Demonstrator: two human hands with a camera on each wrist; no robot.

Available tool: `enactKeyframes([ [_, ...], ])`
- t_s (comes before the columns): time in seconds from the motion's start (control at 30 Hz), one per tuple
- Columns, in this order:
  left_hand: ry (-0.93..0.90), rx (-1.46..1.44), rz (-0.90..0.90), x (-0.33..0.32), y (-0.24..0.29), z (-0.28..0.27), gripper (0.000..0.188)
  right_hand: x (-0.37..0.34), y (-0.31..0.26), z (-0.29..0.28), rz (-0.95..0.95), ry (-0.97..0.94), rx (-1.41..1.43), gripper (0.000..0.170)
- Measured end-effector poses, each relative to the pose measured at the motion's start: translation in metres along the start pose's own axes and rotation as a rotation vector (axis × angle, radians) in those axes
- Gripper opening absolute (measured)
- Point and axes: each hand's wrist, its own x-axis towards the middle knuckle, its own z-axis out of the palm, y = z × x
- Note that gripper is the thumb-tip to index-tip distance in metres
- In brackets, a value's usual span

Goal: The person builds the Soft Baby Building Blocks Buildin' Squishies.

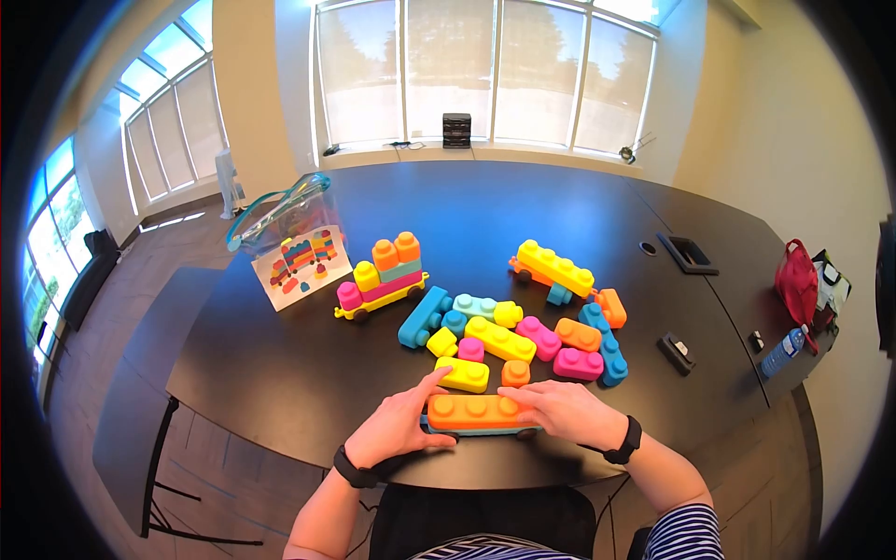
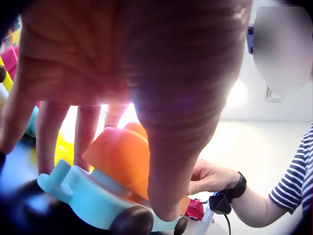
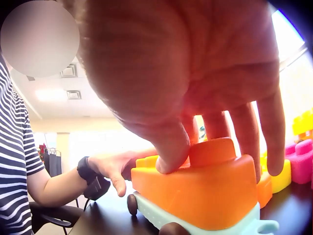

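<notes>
A long orange building block (image 1: pixel 476 412) with studs lies along a light blue wheeled base (image 1: pixel 485 431) near the table's front edge. My right hand (image 1: pixel 574 411) holds its right end. In the right wrist view, the thumb (image 3: pixel 173 154) presses beside a stud and the fingers reach down behind the block. My left hand (image 1: pixel 397 425) spans the base's left end with fingers spread. Its thumb (image 2: pixel 166 181) lies along the near side in the left wrist view, with the other fingers extended on the far side. A yellow block (image 1: pixel 462 374) lies just beyond the left fingertips.
Several loose blocks, including a long yellow block (image 1: pixel 499 340) and a blue block (image 1: pixel 603 345), lie beyond the hands. A loaded yellow wagon (image 1: pixel 381 297) stands left, near a picture card (image 1: pixel 303 269) and clear bag (image 1: pixel 308 210). At right stand a bottle (image 1: pixel 784 352) and red bag (image 1: pixel 793 280).
</notes>
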Motion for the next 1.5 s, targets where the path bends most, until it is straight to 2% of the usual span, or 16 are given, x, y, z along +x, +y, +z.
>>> enactKeyframes([
  [0.13, -0.076, 0.035, 0.103, 0.000, 0.005, -0.007, 0.090, 0.000, -0.001, 0.005, 0.032, -0.002, 0.006, 0.047],
  [0.33, -0.100, 0.102, -0.003, -0.002, 0.012, -0.002, 0.073, 0.002, -0.003, 0.003, 0.067, -0.038, -0.002, 0.049],
  [0.6, -0.082, 0.055, 0.044, -0.001, 0.001, 0.001, 0.060, 0.000, -0.003, 0.005, 0.023, 0.007, 0.008, 0.046],
  [0.8, -0.081, 0.025, 0.030, 0.000, -0.001, 0.003, 0.058, 0.000, -0.002, 0.006, 0.084, -0.060, 0.008, 0.052],
  [0.9, -0.057, 0.039, 0.038, -0.001, -0.003, 0.005, 0.057, 0.007, 0.012, -0.009, 0.022, -0.163, 0.150, 0.052],
  [0.93, -0.043, 0.047, 0.046, -0.001, -0.003, 0.006, 0.057, 0.014, 0.018, -0.023, 0.067, -0.286, 0.175, 0.052],
  [0.97, -0.044, 0.050, 0.044, -0.001, -0.003, 0.006, 0.057, 0.023, 0.027, -0.030, -0.047, -0.212, 0.204, 0.046],
  [1.03, -0.047, 0.055, 0.041, -0.001, -0.002, 0.005, 0.056, 0.039, 0.028, -0.065, 0.215, -0.226, 0.123, 0.041],
  [1.1, -0.054, 0.058, 0.037, -0.001, 0.000, 0.004, 0.056, 0.062, 0.084, -0.057, 0.060, 0.029, 0.108, 0.037],
  [1.13, -0.058, 0.060, 0.034, -0.002, 0.000, 0.002, 0.056, 0.074, 0.085, -0.066, 0.047, 0.078, 0.031, 0.036],
  [1.17, -0.062, 0.056, 0.031, -0.002, 0.000, 0.002, 0.056, 0.090, 0.080, -0.075, 0.143, 0.044, 0.091, 0.034],
  [1.23, -0.071, 0.046, 0.025, -0.001, 0.001, 0.001, 0.056, 0.120, 0.093, -0.059, 0.027, 0.189, 0.063, 0.028],
  [1.43, -0.072, 0.024, 0.027, -0.002, -0.005, 0.001, 0.056, 0.194, 0.081, 0.004, 0.010, 0.098, -0.083, 0.029],
  [1.5, -0.076, 0.015, 0.016, -0.002, -0.006, 0.000, 0.057, 0.206, 0.078, 0.018, 0.084, 0.022, -0.115, 0.031],
])
